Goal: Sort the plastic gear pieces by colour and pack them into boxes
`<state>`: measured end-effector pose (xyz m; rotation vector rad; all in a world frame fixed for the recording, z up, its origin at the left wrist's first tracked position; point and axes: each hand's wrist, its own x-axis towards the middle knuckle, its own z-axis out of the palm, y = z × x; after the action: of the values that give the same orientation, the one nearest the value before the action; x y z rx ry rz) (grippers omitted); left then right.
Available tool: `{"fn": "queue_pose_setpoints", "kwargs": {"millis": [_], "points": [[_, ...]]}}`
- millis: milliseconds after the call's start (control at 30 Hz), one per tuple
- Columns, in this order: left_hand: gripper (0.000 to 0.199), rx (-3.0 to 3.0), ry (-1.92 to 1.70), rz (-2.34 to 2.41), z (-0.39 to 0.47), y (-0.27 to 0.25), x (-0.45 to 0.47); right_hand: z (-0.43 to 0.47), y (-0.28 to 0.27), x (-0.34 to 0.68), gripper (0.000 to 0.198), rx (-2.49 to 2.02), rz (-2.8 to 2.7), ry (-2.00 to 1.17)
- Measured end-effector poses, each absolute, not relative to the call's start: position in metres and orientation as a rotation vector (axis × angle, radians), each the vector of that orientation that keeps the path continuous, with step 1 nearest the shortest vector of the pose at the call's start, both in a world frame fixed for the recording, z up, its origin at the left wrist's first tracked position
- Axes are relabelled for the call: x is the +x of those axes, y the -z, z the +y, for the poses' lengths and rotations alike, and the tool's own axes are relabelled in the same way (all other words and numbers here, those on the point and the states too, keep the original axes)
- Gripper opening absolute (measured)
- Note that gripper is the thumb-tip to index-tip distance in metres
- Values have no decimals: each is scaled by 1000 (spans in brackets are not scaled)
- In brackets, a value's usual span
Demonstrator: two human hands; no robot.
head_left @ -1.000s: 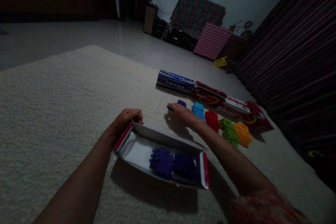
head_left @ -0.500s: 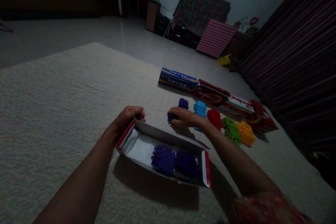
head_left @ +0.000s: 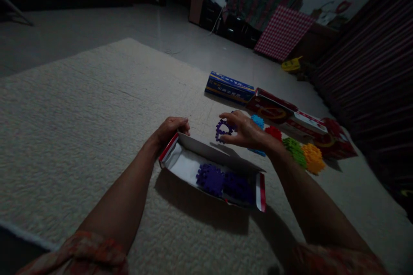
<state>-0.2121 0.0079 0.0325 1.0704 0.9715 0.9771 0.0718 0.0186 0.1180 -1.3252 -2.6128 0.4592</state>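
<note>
My left hand (head_left: pixel 173 129) has its fingers curled around the upper left corner of an open white and red cardboard box (head_left: pixel 163 154). Inside the box, flat purple toothed building pieces (head_left: pixel 211 179) lie at its middle and right end, on a white lining. Just beyond the box's far wall, my right hand (head_left: pixel 241 131) has thumb and fingers around the edges of a purple toothed building piece (head_left: pixel 223 129), whose openings face me. Beside that hand are stacks of blue (head_left: pixel 257 121), red (head_left: pixel 273 133), green (head_left: pixel 294 151) and orange (head_left: pixel 312 159) pieces, the blue and red partly hidden by it.
Behind the stacks stand a blue carton (head_left: pixel 229 88) and red cartons (head_left: pixel 274 107) in a row. All of these are on a cream textured mat (head_left: pixel 106 94). A checked cloth (head_left: pixel 284 32) and a yellow object (head_left: pixel 291 64) are farther back, and a striped curtain (head_left: pixel 364 51) hangs at right.
My right hand has shifted slightly, and the purple piece in it now shows its ring-like face with openings. My left hand stays at the box corner. The camera view has shifted.
</note>
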Motion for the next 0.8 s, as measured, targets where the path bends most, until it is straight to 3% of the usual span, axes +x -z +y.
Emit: {"fn": "queue_pose_setpoints", "kwargs": {"millis": [167,300,567,800], "points": [[35,1062,-958,953,7,-31,-213,-41,-164,34,54,-1088,-2651,-666],[38,1098,-977,929,10,-27,-214,-73,-168,3,51,-1080,-2758,-692],[38,1058,-996,957,10,-28,-212,-70,-146,-35,41,-1334,-3004,-552],[36,1098,-1010,971,11,-26,-212,-67,-130,-42,36,-1240,-3099,-292]]}}
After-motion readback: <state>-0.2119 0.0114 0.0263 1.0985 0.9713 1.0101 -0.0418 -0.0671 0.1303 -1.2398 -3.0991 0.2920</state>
